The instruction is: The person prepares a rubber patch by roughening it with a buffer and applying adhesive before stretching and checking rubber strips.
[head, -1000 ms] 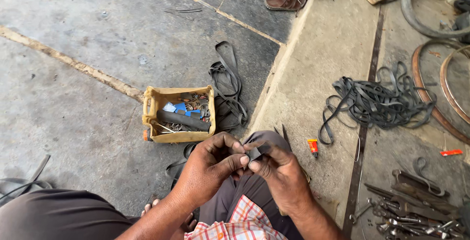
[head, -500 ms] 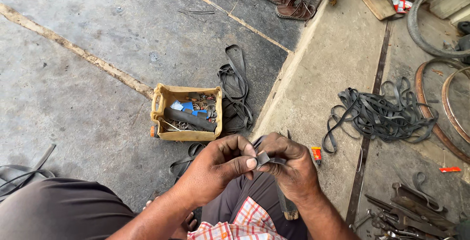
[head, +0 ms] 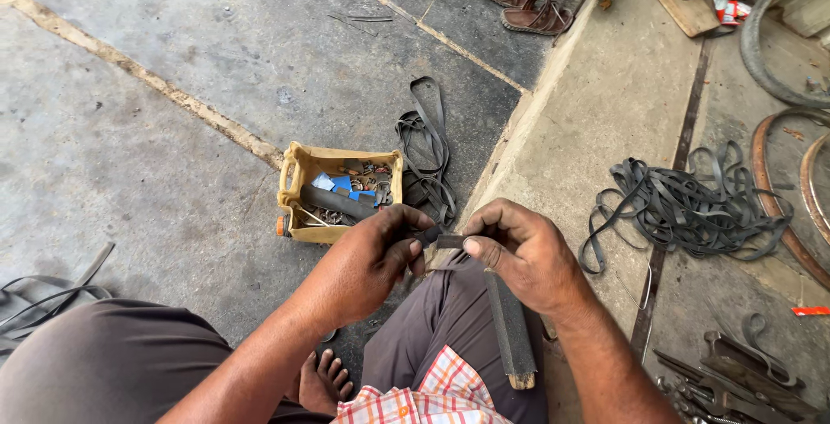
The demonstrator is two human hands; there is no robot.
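floor: we sit on grey concrete (head: 173, 113), a yellow parts box (head: 337, 192) ahead of our knees.
file: a long coarse file (head: 510, 329) lies on our right thigh; stiff, probably heavy.
left hand (head: 367, 260): pinching one end of the patch.
right hand (head: 523, 251): pinching the other end.
rubber patch (head: 445, 240): between both hands above the lap; we judge it light, floppy, best gripped by its edges.

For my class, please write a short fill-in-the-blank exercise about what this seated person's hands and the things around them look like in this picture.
1. The left hand and right hand pinch a small dark strip ______ them.
2. A long rasp-like bar rests on the person's ______.
3. The small yellow box sits on the ______.
4. A pair of brown ______ lies at the top.

Missing words: between; leg; floor; sandals
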